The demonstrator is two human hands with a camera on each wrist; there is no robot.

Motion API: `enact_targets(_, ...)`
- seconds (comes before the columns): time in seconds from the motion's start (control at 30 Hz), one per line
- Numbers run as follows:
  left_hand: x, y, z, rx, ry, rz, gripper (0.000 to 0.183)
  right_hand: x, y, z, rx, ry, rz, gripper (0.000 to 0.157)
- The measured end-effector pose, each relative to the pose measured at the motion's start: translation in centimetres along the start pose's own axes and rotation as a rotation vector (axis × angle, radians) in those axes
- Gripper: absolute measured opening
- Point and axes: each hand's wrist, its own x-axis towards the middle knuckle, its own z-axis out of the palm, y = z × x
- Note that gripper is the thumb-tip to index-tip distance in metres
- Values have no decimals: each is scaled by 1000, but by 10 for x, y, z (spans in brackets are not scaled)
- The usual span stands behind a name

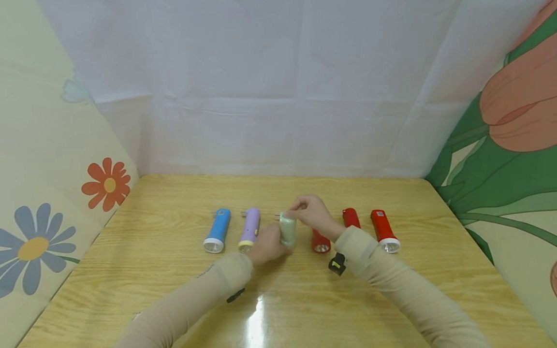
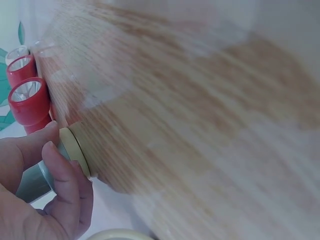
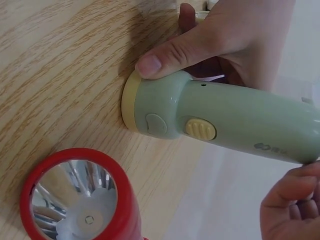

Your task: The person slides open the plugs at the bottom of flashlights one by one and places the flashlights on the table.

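A pale green flashlight with a cream rim stands upright, lens end down at the tabletop. My left hand grips its wide head low down, the thumb lying along the side in the right wrist view. At the upper tail end, the curled fingers of my right hand pinch the edge. Thin metal prongs stick out to the left from that end. A cream slide switch shows on the flashlight's body.
Left of my hands lie a blue flashlight and a purple flashlight. On the right are two red flashlights, partly behind my right arm, and a red flashlight with a white rim. A white cloth hangs behind the wooden table.
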Motion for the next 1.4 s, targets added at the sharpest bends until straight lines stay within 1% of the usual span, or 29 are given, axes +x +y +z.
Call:
enact_targets(0.2,-1,0,0,12,-3,-9,42,0,-1,1,-23,25,5,14)
enact_targets(0.4,0,-1,1,4,-3,-6,40,-2,-4,2,-26,44,-14,17)
enact_targets(0.53,1,-1,1,11,1,2,39,-2,-4,2,-27,43,-28,17)
enact_targets(0.7,1,-1,1,23,5,10,38,-1,-2,0,-65,36,-33,17)
enact_targets(0.9,3,-3,2,27,9,19,39,-1,-1,-3,-112,5,-32,16)
enact_targets(1.17,2,-2,2,33,9,3,41,-4,-1,-7,-112,-16,-89,11)
enact_targets(1.4,2,-1,3,37,5,-18,40,-7,1,-7,-67,-14,-109,11)
